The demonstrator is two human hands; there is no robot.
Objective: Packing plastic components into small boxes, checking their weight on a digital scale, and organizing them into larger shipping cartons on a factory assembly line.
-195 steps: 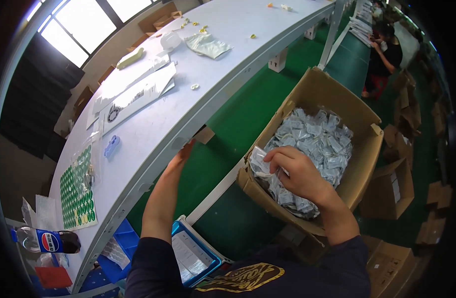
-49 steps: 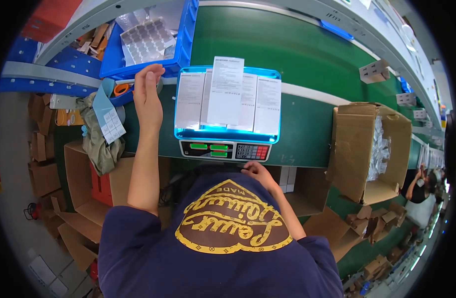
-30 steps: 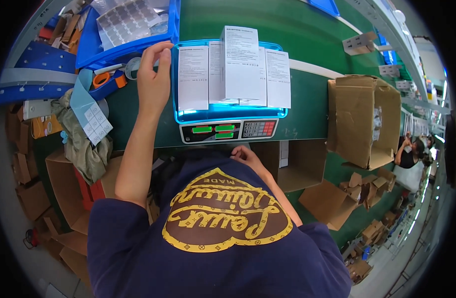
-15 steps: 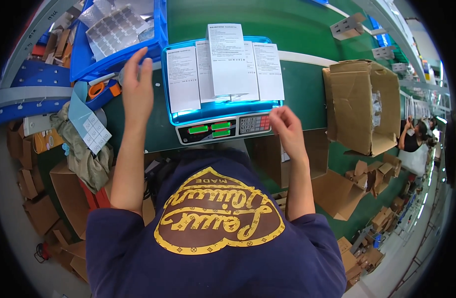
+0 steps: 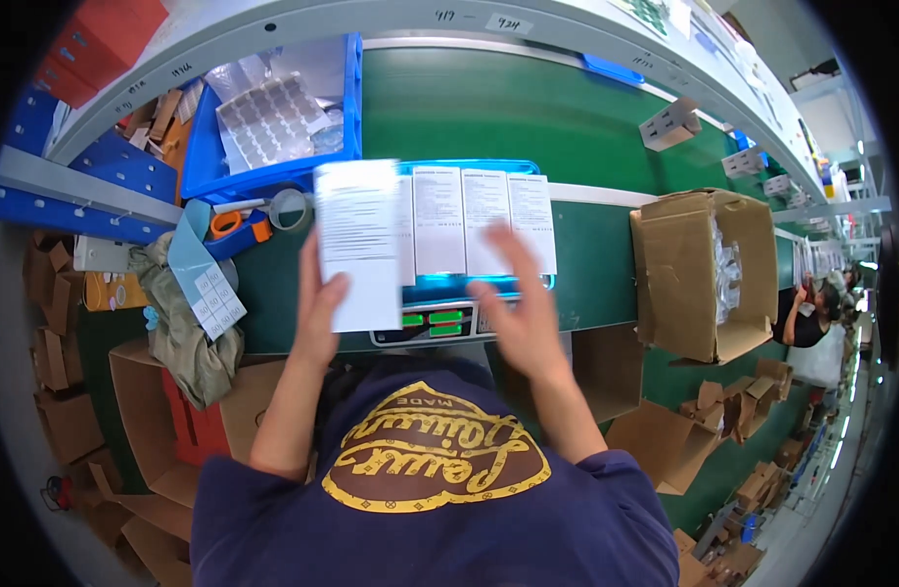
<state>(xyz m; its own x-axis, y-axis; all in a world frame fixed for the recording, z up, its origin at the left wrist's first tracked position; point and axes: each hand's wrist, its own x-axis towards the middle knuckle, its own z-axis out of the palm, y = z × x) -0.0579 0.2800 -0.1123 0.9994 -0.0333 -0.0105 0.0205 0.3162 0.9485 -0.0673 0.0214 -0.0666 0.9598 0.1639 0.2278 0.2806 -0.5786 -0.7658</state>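
1. Left hand (image 5: 320, 303) grips a white box (image 5: 361, 240) low, thumb across its face, likely for steadiness, over the scale's (image 5: 449, 319) left end.
2. Right hand (image 5: 528, 328), blurred, is half-open; contact unclear.
3. Boxes (image 5: 437, 220) rest side by side, presumably to fit the pan.

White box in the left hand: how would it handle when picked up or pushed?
Probably stiff: the white box shows a flat face and straight edges in the left hand. Likely light for its size, since one hand appears to hold it by its lower left side. Long and narrow, so it may tip if stood on end.
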